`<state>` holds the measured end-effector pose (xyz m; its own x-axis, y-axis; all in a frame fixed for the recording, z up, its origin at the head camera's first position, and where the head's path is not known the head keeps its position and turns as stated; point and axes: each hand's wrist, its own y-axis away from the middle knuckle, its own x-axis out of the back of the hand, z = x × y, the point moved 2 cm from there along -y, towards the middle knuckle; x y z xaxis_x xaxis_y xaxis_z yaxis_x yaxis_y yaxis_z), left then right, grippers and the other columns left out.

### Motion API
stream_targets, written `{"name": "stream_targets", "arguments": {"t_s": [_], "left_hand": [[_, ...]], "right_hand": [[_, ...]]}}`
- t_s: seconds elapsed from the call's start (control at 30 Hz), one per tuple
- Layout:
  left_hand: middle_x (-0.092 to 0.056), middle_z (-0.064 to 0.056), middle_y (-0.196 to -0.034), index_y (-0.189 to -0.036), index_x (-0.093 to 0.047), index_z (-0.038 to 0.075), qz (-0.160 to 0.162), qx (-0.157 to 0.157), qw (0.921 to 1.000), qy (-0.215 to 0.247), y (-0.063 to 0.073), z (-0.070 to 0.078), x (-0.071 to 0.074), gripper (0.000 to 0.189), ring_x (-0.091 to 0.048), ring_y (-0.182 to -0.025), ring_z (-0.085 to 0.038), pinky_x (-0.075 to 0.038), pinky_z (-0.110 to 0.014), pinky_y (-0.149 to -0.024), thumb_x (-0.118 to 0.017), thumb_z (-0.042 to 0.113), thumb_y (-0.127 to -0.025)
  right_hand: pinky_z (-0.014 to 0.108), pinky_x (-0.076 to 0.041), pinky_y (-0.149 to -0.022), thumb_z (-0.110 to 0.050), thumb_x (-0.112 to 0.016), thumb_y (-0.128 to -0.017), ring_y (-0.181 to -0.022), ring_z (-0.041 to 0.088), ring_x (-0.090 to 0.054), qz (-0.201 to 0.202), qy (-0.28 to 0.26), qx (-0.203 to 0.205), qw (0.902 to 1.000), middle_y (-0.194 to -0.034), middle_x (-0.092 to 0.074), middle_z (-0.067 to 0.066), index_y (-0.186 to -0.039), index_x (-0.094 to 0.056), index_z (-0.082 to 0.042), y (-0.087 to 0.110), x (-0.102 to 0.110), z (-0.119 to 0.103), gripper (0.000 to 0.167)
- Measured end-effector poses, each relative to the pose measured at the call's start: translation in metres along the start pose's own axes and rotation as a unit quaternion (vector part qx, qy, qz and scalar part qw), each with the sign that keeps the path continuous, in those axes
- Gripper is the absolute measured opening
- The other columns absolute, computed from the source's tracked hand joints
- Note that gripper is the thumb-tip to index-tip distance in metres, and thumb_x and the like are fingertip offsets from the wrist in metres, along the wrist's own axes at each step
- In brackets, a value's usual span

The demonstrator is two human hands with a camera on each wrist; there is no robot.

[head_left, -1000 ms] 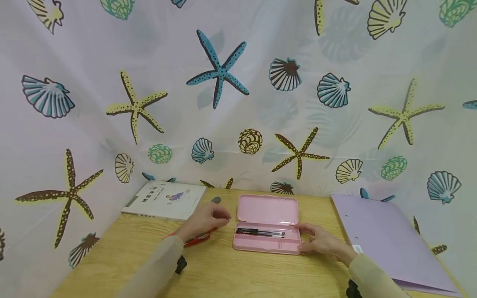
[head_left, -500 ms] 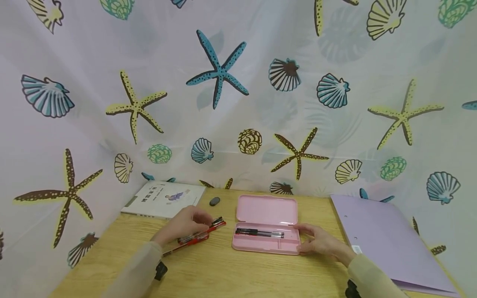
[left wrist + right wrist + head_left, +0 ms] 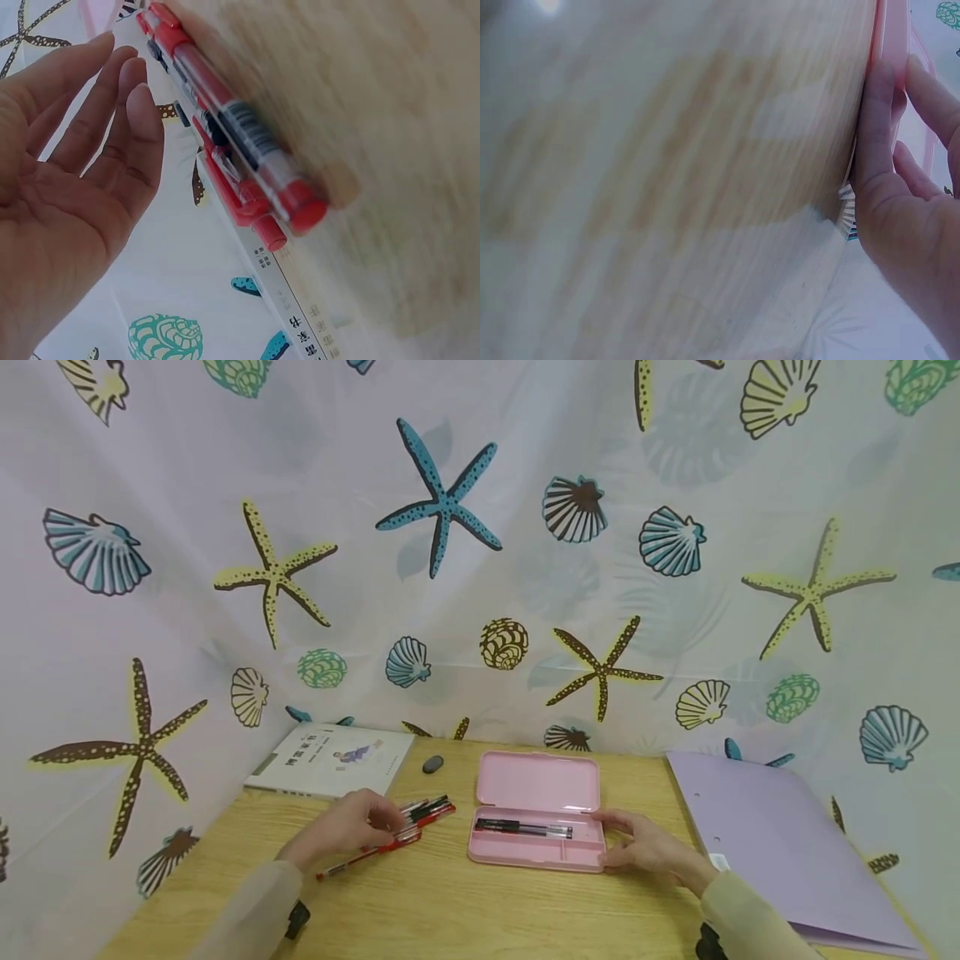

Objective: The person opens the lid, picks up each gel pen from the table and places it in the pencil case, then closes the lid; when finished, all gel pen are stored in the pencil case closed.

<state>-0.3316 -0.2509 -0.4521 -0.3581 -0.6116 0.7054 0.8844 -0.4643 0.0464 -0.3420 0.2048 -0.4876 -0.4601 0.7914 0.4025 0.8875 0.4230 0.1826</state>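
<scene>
An open pink pencil case (image 3: 538, 781) lies on the table, its lid tipped back, with black-capped pens (image 3: 521, 828) in the long compartment. My right hand (image 3: 648, 843) holds the case's right end, thumb at the near corner and fingers farther back; in the right wrist view the fingers (image 3: 877, 127) lie along its pink edge. My left hand (image 3: 345, 828) hovers at a loose group of red and black pens (image 3: 433, 814) left of the case. The left wrist view shows its fingers (image 3: 142, 112) loosely bent with nothing between them, beside a red pen (image 3: 247, 135).
A white book (image 3: 337, 764) lies at the back left, with a small dark grey oval object (image 3: 432, 765) to its right. On the right is a large lilac folder (image 3: 780, 843). A white curtain (image 3: 480, 568) with shells and starfish encloses the wooden table (image 3: 465, 910).
My left hand has moved left and slightly toward me, away from the case, uncovering the pens and the grey oval object. My right hand has stayed at the case.
</scene>
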Motion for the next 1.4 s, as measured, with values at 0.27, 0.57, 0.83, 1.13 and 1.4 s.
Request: {"name": "stream_targets", "arguments": {"t_s": [0.27, 0.57, 0.83, 1.13, 1.4], "left_hand": [[-0.071, -0.002, -0.096, -0.097, -0.075, 0.012, 0.009, -0.019, 0.999, -0.039, -0.007, 0.004, -0.012, 0.016, -0.057, -0.086, -0.018, -0.048, -0.032, -0.076, -0.072, 0.002, -0.084], [-0.069, -0.003, -0.092, -0.096, -0.074, 0.009, -0.018, -0.017, 0.998, -0.057, -0.013, 0.013, -0.021, 0.023, -0.059, -0.085, -0.02, -0.049, -0.033, -0.074, -0.074, -0.004, -0.077], [-0.067, 0.001, -0.09, -0.094, -0.074, 0.012, -0.028, -0.017, 0.9952, -0.092, -0.017, 0.014, -0.025, 0.021, -0.057, -0.081, -0.015, -0.048, -0.029, -0.072, -0.076, -0.001, -0.078], [-0.066, 0.003, -0.083, -0.091, -0.075, 0.013, -0.037, 0.003, 0.9943, -0.1, -0.02, 0.019, -0.028, 0.019, -0.056, -0.075, -0.014, -0.047, -0.031, -0.069, -0.075, 0.001, -0.077], [-0.064, 0.005, -0.082, -0.095, -0.075, 0.017, -0.036, 0.014, 0.9944, -0.098, -0.024, 0.019, -0.031, 0.017, -0.056, -0.075, -0.014, -0.045, -0.031, -0.067, -0.073, 0.007, -0.08]], "right_hand": [[0.035, -0.052, -0.089, -0.008, -0.08, -0.078, -0.123, 0.032, -0.051, 0.009, 0.009, -0.012, 0.9998, -0.153, -0.031, 0.029, -0.143, -0.047, -0.007, 0.0, 0.0, 0.0, 0.073], [0.034, -0.052, -0.087, -0.008, -0.08, -0.079, -0.121, 0.03, -0.05, 0.012, 0.001, -0.02, 0.9997, -0.155, -0.029, 0.029, -0.143, -0.047, -0.008, -0.001, 0.0, -0.001, 0.073], [0.033, -0.053, -0.084, -0.006, -0.08, -0.079, -0.119, 0.029, -0.052, 0.007, 0.002, -0.015, 0.9999, -0.155, -0.027, 0.03, -0.144, -0.046, -0.007, 0.0, 0.0, -0.002, 0.073], [0.035, -0.051, -0.09, -0.007, -0.08, -0.078, -0.126, 0.033, -0.048, 0.01, 0.009, -0.008, 0.9999, -0.154, -0.029, 0.029, -0.144, -0.046, -0.006, -0.001, 0.001, 0.0, 0.073], [0.038, -0.051, -0.092, -0.008, -0.08, -0.079, -0.137, 0.039, -0.036, 0.014, 0.014, -0.012, 0.9997, -0.154, -0.032, 0.027, -0.142, -0.049, -0.009, -0.001, 0.001, 0.0, 0.071]]}}
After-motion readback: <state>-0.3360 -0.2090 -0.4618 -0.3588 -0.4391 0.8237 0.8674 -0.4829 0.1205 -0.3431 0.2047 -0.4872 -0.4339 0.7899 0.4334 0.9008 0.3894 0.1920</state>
